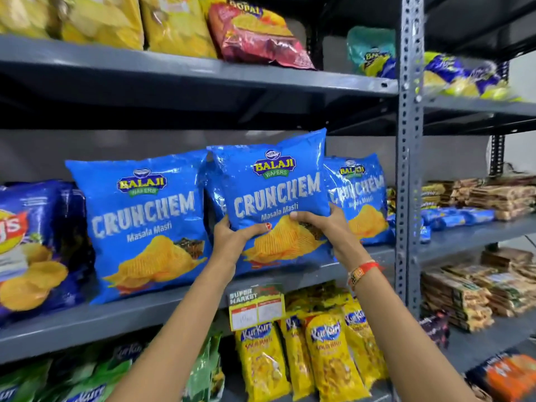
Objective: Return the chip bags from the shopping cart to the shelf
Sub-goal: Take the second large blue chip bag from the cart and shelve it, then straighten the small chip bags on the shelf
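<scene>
A blue Balaji Crunchem chip bag [272,187] stands upright on the grey middle shelf [116,317], held from both sides. My left hand [232,239] grips its lower left edge and my right hand [327,224] grips its lower right edge. A matching blue Crunchem bag [139,224] stands to its left and another [362,195] stands partly hidden behind it on the right. The shopping cart is out of view.
A dark blue Lay's bag [32,245] fills the shelf's left end. Yellow and red bags [252,30] sit on the shelf above, yellow Kurkure packs [327,352] below. A grey perforated upright post [409,140] separates a right bay stacked with biscuit packs [493,198].
</scene>
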Demonstrator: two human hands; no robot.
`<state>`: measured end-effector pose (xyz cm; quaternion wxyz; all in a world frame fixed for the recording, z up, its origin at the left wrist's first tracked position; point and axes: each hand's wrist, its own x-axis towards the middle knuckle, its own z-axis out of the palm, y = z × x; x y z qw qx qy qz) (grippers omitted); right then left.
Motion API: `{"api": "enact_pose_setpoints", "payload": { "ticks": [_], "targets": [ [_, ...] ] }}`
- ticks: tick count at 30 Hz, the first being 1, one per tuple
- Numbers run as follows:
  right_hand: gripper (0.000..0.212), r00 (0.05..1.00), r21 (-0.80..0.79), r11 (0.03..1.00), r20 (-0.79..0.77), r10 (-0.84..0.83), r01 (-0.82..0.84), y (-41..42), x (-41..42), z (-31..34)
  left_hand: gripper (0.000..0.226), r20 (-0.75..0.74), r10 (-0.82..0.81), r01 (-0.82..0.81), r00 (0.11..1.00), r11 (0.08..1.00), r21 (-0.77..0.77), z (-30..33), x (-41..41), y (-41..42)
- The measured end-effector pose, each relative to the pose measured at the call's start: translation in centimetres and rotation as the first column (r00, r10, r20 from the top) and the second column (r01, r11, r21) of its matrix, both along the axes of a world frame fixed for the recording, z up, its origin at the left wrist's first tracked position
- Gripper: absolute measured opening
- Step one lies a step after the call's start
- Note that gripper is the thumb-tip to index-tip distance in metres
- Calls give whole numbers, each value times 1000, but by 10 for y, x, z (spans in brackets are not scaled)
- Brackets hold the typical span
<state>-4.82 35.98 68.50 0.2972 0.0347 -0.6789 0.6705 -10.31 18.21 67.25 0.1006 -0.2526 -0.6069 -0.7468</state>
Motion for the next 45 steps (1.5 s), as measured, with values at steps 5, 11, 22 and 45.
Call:
{"api": "enact_pose_setpoints", "payload": {
  "ticks": [5, 11, 22, 45],
  "targets": [
    [47, 1000, -16, 1000, 3, -17, 17, 7, -30, -11, 49, -36, 74, -74, 997, 997, 7, -6, -22, 8],
    [54, 998, -1, 998, 10, -65, 65, 9, -58, -29, 58, -24, 174, -175, 984, 983, -48, -17, -42, 15],
    [103, 886, 156, 877, -186, -425, 454, -5, -51, -37, 69, -410, 477, -555, 777, 827, -90, -30, -12, 14],
    [72, 947, 546, 838, -260, 189, -17, -343, -40, -37, 76, -226, 828, -856, 513, 515, -57, -35, 29, -307]
  ]
}}
